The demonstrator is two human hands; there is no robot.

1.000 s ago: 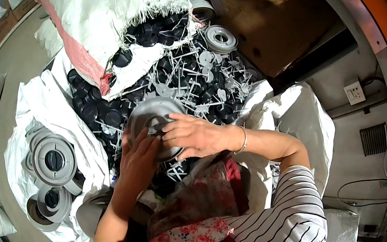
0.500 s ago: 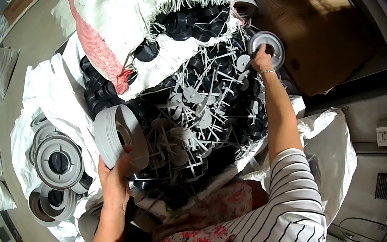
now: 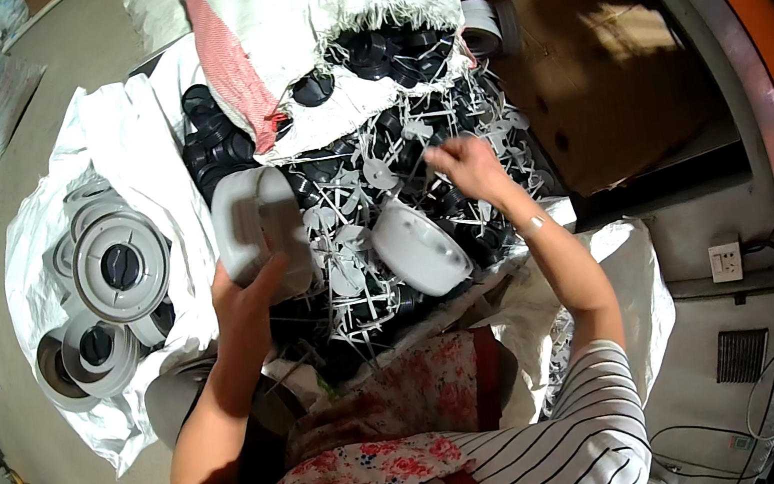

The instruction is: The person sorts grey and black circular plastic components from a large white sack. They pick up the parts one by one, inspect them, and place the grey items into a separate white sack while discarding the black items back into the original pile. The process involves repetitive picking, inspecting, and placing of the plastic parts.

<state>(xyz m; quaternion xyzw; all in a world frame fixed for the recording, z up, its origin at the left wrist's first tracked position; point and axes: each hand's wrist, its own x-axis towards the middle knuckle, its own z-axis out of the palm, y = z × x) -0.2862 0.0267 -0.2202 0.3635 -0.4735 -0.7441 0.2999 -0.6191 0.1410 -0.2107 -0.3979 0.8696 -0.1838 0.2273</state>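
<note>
My left hand (image 3: 244, 300) grips a light grey round plastic housing (image 3: 258, 227), held on edge above the pile. My right hand (image 3: 464, 167) reaches into a heap of black round caps and white spoked plastic parts (image 3: 367, 179), fingers bent among the white pieces; whether it holds one I cannot tell. A second grey round housing (image 3: 420, 247) lies on the heap just below and left of my right wrist. A wristband (image 3: 534, 222) sits on that wrist.
A white woven sack (image 3: 321, 19) with a red stripe spills black caps at the top. Finished grey rings with black centres (image 3: 120, 266) are stacked on white sheeting at the left. A brown board (image 3: 614, 74) lies at the right, near an orange-edged frame.
My right hand has come back from the far right to the middle of the heap, and a second grey housing now lies on the pile. My left hand has shifted right with its housing.
</note>
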